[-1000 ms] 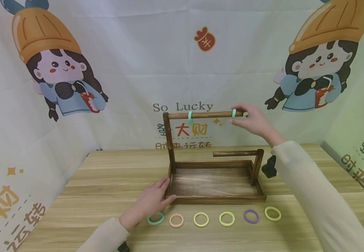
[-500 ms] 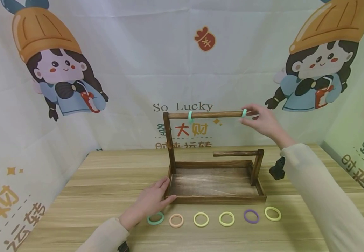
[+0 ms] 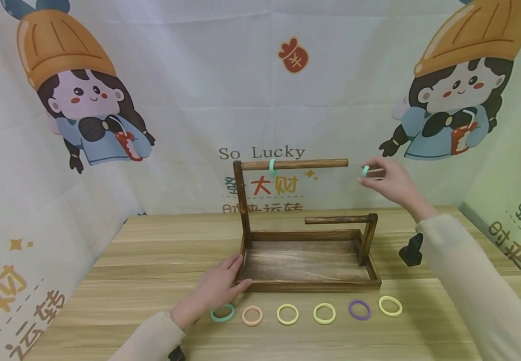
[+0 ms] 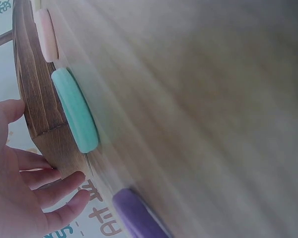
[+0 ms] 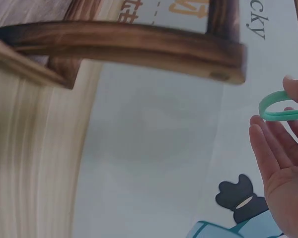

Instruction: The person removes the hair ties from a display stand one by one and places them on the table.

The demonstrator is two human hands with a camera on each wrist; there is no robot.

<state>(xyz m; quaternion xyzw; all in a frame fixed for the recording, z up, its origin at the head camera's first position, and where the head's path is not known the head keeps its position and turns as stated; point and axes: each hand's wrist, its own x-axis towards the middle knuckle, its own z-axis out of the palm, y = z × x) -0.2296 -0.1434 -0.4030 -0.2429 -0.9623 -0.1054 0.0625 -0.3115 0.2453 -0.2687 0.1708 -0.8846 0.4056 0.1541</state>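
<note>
In the head view my right hand pinches a mint-green ring between thumb and fingertips, off the right end of the upper wooden bar. The right wrist view shows this ring at the fingertips, beyond the lower arm of the stand. A second mint-green ring hangs on the upper bar. My left hand rests against the front left corner of the dark wooden tray stand, its fingers relaxed along the side and thumb at the front wall.
Before the tray lie a green ring, an orange ring, a purple ring and several yellow rings. Another purple ring shows in the left wrist view. The lower bar juts left from its post.
My right hand has slid the mint-green ring rightward along the upper bar and off its free end, then slightly down. The left hand stays at the tray corner.
</note>
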